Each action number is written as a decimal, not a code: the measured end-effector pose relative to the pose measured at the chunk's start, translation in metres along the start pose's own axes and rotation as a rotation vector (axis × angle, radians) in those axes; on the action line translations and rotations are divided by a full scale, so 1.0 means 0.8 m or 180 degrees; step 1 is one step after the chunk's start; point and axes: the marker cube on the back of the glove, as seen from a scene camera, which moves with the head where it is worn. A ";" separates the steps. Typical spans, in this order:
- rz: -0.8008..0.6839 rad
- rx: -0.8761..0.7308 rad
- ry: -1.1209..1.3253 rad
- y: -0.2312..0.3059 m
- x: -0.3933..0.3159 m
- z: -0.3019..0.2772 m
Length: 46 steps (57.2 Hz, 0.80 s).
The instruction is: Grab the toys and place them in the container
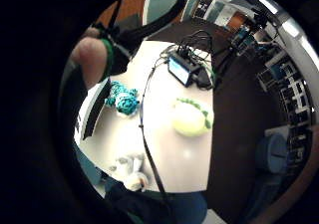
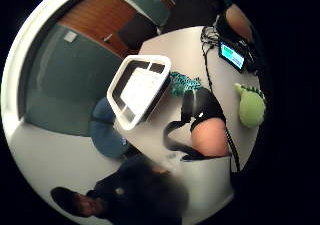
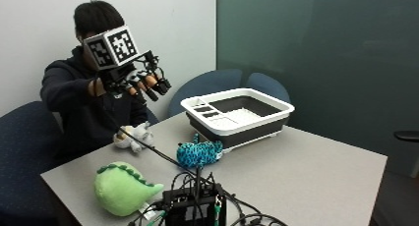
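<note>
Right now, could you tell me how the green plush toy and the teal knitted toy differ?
The green plush toy is larger and smooth; the teal knitted toy is smaller and yarn-textured. The green one lies near the table's edge, the teal one beside the container. Both rest on the table, untouched.

An office meeting room is suggested. A grey table [image 3: 314, 172] is ringed by blue upholstered chairs [image 3: 209, 86], with a plain white wall [image 3: 170, 34] at upper left and a frosted glass partition [image 3: 314, 49] filling the right of the frame.

grey table [image 3: 314, 172], blue chairs [image 3: 216, 86], teal wall [image 3: 314, 49]
</note>
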 end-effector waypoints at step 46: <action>0.0757 -0.1035 0.0749 -0.027 0.147 0.037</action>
